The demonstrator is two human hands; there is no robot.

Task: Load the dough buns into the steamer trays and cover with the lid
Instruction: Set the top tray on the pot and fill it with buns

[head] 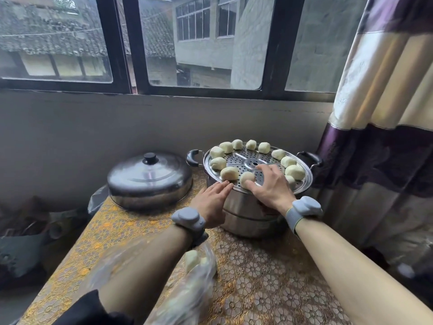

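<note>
1. Nearest on the desk (269, 277), a clear plastic bag (196, 285) lies under the left forearm. At least one loose bun (191, 260) is inside it, not yet loaded.
2. The left hand (212, 204) rests flat against the near rim of the steamer tray (236, 186). Its fingers are stretched out and hold nothing.
3. The right hand (269, 184) is over the near part of the tray. Its grip is partly closed around one bun (246, 178), which touches or almost touches the holed plate.
4. Other buns (295, 171) stand in a ring along the tray edge. The middle is bare.
5. The lid (150, 179) sits on the desk to the left of the steamer, well apart from the tray.
6. Risks, in my judgement: the soft dough may get a dent if the grip presses hard; the bun may stick to its neighbour (229, 173) just beside it; the forearm may squash the bagged bun.
</note>
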